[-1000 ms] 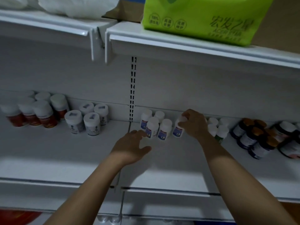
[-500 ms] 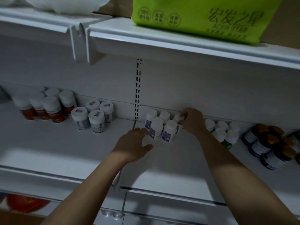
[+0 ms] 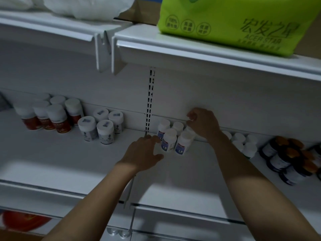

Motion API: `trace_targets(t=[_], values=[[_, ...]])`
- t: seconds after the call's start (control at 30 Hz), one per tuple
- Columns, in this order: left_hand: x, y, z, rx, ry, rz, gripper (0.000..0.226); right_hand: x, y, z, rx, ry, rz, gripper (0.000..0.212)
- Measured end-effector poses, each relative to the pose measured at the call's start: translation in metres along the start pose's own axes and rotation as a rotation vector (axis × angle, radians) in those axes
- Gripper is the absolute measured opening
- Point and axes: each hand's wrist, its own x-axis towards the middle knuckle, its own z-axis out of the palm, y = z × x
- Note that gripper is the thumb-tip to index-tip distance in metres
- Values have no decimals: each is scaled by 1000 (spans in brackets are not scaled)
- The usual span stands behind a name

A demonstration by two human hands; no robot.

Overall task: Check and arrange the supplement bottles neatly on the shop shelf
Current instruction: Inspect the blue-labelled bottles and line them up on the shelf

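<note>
Several small white bottles with blue labels [image 3: 169, 140] stand in a tight cluster at the back of the white shelf [image 3: 69, 153]. My right hand [image 3: 204, 125] reaches over the cluster's rear right corner, fingers curled round the cap of the rear right bottle [image 3: 189, 130], which it mostly hides. On the shelf just left of the cluster lies my left hand [image 3: 144, 153], fingers straight, fingertips beside the front left bottle.
Red-labelled bottles [image 3: 52, 117] and grey-labelled white bottles [image 3: 102, 126] stand to the left. Green-labelled white bottles [image 3: 243, 143] and dark orange-capped bottles [image 3: 286, 157] stand to the right. An upper shelf carries a green package [image 3: 225, 23] close overhead.
My right hand carried its white bottle left and back, into the rear row against the other blue-labelled bottles. My left hand stayed beside the cluster.
</note>
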Motion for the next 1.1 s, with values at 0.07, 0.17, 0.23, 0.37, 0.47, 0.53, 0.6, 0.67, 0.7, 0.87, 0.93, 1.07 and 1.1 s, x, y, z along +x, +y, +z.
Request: trace_targets(t=[0.07, 0.17, 0.23, 0.37, 0.47, 0.53, 0.6, 0.67, 0.7, 0.87, 0.93, 1.07, 1.1], values=[[2, 0, -2, 13, 5, 13, 55, 5, -15, 1, -92, -96, 9, 25], [4, -1, -4, 25, 16, 35, 54, 10, -28, 11, -251, -197, 26, 35], [3, -3, -6, 27, 22, 47, 54, 13, -32, 18, -294, -219, 49, 41], [0, -9, -7, 24, 30, 42, 53, 16, -34, 25, -283, -213, 94, 41], [-2, -13, -7, 22, 25, 34, 53, 17, -35, 25, -255, -226, 116, 38], [-3, -14, -6, 20, 10, 31, 54, 14, -35, 23, -242, -211, 127, 33], [-5, -15, -5, 19, 1, 32, 54, 11, -35, 14, -180, -125, 140, 29], [-7, -15, -4, 20, 3, 40, 54, 6, -36, -2, -91, -8, 150, 26], [-7, -14, -4, 19, 6, 46, 55, 3, -36, -13, -60, 44, 138, 26], [-10, 2, -13, -44, 62, 119, 52, -32, -43, -58, 224, 160, 66, 18], [-14, 10, -19, -92, 94, 151, 50, -52, -49, -68, 418, 138, 101, 13], [-26, 22, -28, -237, 92, 201, 58, -93, -60, -76, 633, 47, 147, 9], [-30, 24, -30, -309, 70, 214, 62, -103, -62, -76, 666, 25, 138, 10]])
